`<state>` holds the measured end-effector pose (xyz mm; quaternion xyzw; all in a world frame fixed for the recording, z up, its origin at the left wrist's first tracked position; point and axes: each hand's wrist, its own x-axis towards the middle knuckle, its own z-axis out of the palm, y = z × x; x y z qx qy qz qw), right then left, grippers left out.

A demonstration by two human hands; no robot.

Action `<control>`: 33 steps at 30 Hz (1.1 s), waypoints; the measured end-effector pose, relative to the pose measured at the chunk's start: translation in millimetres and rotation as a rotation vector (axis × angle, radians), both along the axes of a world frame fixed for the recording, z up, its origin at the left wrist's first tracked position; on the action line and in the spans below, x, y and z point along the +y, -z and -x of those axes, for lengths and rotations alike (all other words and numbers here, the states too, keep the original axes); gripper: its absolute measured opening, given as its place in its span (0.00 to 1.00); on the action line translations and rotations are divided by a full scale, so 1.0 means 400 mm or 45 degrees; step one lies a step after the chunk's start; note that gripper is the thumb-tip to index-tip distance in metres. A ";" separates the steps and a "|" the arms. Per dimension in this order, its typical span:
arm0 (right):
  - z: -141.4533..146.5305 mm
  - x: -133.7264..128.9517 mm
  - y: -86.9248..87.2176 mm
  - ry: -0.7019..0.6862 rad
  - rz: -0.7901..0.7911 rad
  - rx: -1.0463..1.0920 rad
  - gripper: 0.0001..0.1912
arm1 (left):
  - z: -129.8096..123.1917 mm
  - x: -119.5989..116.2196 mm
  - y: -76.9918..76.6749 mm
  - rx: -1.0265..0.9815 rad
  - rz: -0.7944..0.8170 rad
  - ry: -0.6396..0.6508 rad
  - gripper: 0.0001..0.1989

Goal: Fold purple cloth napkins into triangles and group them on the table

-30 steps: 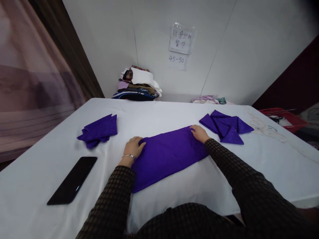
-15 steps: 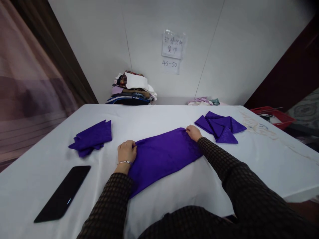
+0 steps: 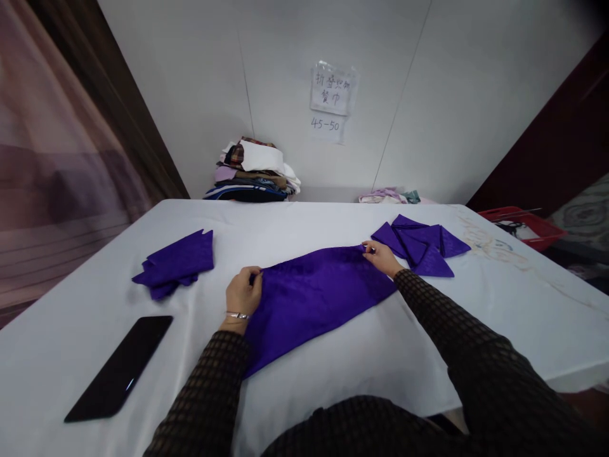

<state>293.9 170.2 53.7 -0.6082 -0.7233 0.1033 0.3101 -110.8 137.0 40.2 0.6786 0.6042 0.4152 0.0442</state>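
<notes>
A purple cloth napkin (image 3: pixel 314 298) lies stretched across the white-covered table in front of me, longer than it is deep. My left hand (image 3: pixel 243 295) pinches its far left corner, fingers closed on the edge. At the far right corner, my right hand (image 3: pixel 380 257) grips the cloth between thumb and fingertips. Beyond my right hand rest several purple napkins folded into triangles (image 3: pixel 423 244). To the left sits a loose pile of purple napkins (image 3: pixel 178 263), apart from my left hand.
A dark flat tablet-like slab (image 3: pixel 121 368) lies at the left front of the white tablecloth (image 3: pixel 295 222). Against the wall stand a stack of folded clothes (image 3: pixel 254 170) and a few light cloths (image 3: pixel 387 195). A red basket (image 3: pixel 523 225) is past the right edge. Handwritten paper signs (image 3: pixel 332 95) hang on the wall.
My right hand has moved slightly to the right with its corner, drawing the napkin wider and tauter. My left hand has stayed nearly in place, holding its corner.
</notes>
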 end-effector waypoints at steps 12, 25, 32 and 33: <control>-0.069 -0.306 -0.078 -0.169 -0.128 0.121 0.04 | 0.029 -0.250 -0.089 -0.112 -0.078 0.134 0.11; -0.113 -0.435 -0.042 -0.320 0.185 0.063 0.10 | 0.068 -0.432 -0.002 -0.030 0.478 0.318 0.08; -0.074 -0.190 -0.099 -0.216 0.298 0.230 0.06 | 0.042 -0.145 -0.140 0.321 0.329 0.093 0.06; -0.063 -0.137 -0.146 -0.148 0.189 0.245 0.06 | 0.033 -0.089 -0.202 0.349 0.291 0.075 0.05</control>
